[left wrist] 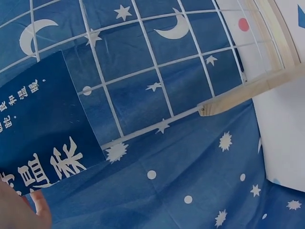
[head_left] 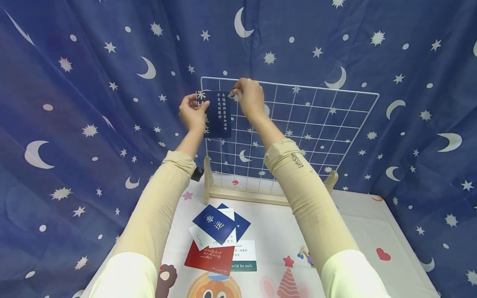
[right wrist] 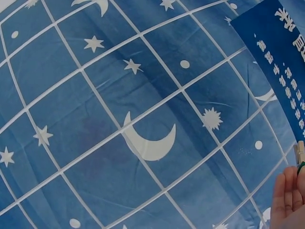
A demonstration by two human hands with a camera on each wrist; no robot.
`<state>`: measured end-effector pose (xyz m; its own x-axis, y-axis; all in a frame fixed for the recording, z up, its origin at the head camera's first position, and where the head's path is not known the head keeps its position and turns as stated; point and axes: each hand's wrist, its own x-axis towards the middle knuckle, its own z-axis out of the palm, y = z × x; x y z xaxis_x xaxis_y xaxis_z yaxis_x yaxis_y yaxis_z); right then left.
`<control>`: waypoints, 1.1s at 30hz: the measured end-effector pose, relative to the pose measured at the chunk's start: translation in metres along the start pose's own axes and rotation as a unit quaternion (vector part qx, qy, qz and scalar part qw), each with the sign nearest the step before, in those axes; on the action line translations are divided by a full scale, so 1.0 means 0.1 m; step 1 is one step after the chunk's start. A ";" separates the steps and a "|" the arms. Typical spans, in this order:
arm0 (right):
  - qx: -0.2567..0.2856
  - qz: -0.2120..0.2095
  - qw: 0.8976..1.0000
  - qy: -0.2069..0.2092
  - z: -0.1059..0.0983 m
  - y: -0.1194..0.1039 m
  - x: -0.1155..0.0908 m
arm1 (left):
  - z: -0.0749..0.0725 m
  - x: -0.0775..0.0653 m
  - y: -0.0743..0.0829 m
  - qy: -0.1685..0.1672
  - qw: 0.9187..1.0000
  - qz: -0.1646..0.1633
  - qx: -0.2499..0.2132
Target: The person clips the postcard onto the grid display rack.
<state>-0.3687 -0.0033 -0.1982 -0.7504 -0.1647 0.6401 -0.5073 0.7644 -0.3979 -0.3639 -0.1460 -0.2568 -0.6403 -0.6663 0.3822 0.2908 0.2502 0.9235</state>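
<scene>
A dark blue card (head_left: 218,118) with white and gold characters lies against the upper left of a white wire grid rack (head_left: 316,88). My left hand (head_left: 193,114) pinches the card's left side, thumb in front. At the card's top right corner, my right hand (head_left: 250,97) pinches a small wooden clothespin (head_left: 231,93). The right wrist view has the clothespin (right wrist: 299,151) at the card's corner; whether its jaws grip both card and wire cannot be made out. In the left wrist view, the card (left wrist: 43,124) covers part of the grid.
The rack stands on a wooden base (head_left: 253,198). In front of it, several cards overlap on the table, among them a blue card (head_left: 215,223) and a red card (head_left: 208,258). Small colored clothespins (head_left: 306,253) lie beside the right sleeve. A starry blue curtain (head_left: 112,103) hangs behind.
</scene>
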 end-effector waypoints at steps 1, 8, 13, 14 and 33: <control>0.003 0.003 1.000 0.000 0.00 0.00 0.00 | 0.00 0.00 -0.01 0.002 1.000 0.001 0.000; 0.011 0.014 1.000 -0.006 0.00 0.01 0.02 | 0.01 0.00 -0.04 0.000 1.000 0.004 -0.009; 0.029 0.020 0.999 -0.026 0.00 0.02 0.03 | 0.00 0.01 -0.02 0.003 1.000 0.001 0.001; 0.028 0.018 0.999 -0.030 0.00 0.02 0.03 | 0.00 0.01 -0.01 0.004 1.000 0.001 0.005; -0.121 -0.022 0.989 -0.087 0.01 -0.17 0.15 | 0.05 0.02 -0.03 -0.002 1.000 0.014 0.013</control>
<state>-0.3717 -0.0198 -0.1826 -0.8023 -0.2895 0.5220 -0.4401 0.8777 -0.1897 -0.3697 -0.1444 -0.2585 -0.6344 -0.6564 0.4083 0.2904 0.2871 0.9128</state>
